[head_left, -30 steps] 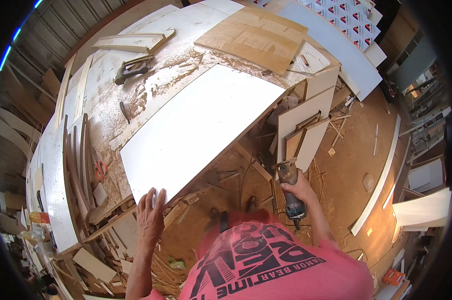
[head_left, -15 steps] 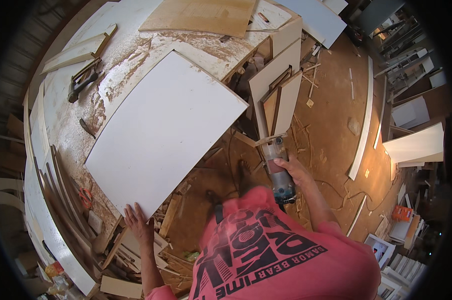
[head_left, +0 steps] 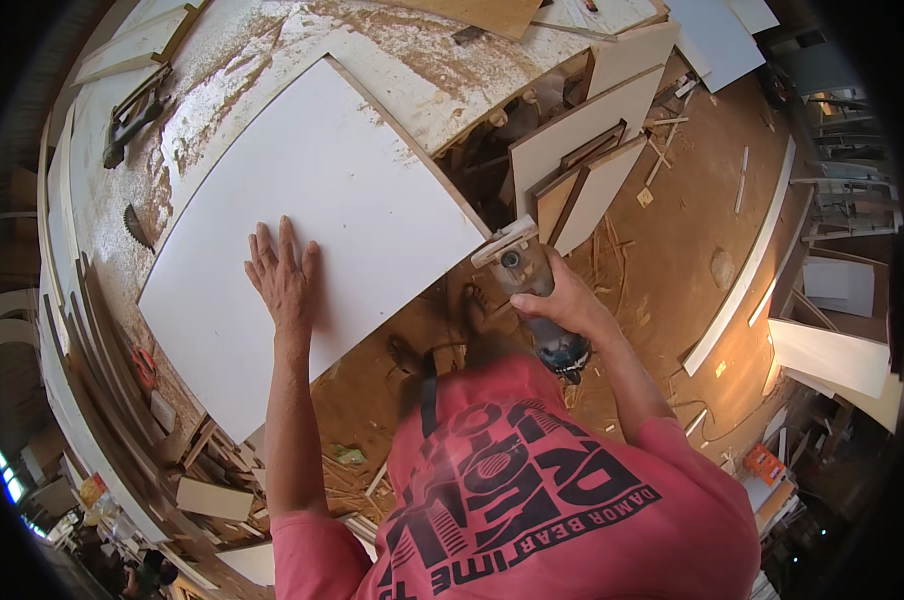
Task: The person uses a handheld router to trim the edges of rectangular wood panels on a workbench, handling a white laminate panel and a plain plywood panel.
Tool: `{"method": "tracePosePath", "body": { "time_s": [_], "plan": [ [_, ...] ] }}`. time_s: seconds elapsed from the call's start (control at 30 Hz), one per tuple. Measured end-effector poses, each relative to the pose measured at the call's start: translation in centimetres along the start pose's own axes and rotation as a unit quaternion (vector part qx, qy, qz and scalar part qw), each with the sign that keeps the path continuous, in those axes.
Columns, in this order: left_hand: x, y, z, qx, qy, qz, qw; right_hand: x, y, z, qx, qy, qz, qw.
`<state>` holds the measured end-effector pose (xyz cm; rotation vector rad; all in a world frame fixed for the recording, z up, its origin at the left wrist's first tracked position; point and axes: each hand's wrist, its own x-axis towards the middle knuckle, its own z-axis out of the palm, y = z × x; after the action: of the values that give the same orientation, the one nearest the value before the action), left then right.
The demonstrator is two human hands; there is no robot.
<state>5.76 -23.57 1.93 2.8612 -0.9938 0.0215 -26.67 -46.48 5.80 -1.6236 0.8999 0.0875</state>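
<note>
A large white board (head_left: 362, 200) lies on the dusty worktable. My left hand (head_left: 283, 278) rests flat on its surface, fingers spread. In my right hand (head_left: 564, 298) is a trim router (head_left: 537, 285), gripped round its body. The router's base plate (head_left: 508, 242) points up and away from me, beside the board's right corner; I cannot tell whether it touches the edge. A black cord end shows at the router's lower end.
Sawdust covers the worktable (head_left: 237, 105). A dark hand tool (head_left: 132, 125), a curved saw blade (head_left: 137, 228) and orange-handled scissors (head_left: 144, 367) lie left of the board. Upright panels (head_left: 597, 150) lean beyond the router. Wood strips and offcuts litter the brown floor (head_left: 672, 260).
My left hand has moved from the board's near corner onto the middle of its surface. The router in my right hand has come up and left, to the board's right corner.
</note>
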Motion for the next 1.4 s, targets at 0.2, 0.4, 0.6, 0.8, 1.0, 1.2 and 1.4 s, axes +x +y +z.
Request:
{"method": "tracePosePath", "body": {
  "time_s": [0.2,0.4,0.6,0.8,1.0,1.2,1.4],
  "plan": [
    [0.3,1.0,0.8,-0.008,0.035,-0.012,0.999,0.9,-2.0,-0.7,0.024,-0.052,0.034,0.998],
    [0.2,1.4,0.3,0.011,0.028,-0.013,0.999,1.1,-2.0,-0.5,0.011,-0.055,0.018,0.998],
    [0.2,1.4,0.4,0.012,0.022,-0.017,1.0,1.1,-1.7,-0.1,-0.009,-0.048,-0.003,0.999],
    [0.3,1.4,0.5,0.018,0.022,-0.017,0.999,0.8,-2.8,0.1,-0.033,-0.045,0.014,0.998],
    [0.3,1.4,0.6,0.005,0.021,-0.016,1.0,0.5,-3.0,0.6,-0.049,-0.03,-0.003,0.998],
    [0.2,1.5,0.6,-0.007,0.021,-0.017,1.0,0.2,-2.9,1.7,-0.082,-0.015,0.013,0.996],
    [0.2,1.6,0.4,0.009,0.032,-0.016,0.999,-0.2,-3.0,3.3,-0.106,-0.005,0.0,0.994]
  ]
}}
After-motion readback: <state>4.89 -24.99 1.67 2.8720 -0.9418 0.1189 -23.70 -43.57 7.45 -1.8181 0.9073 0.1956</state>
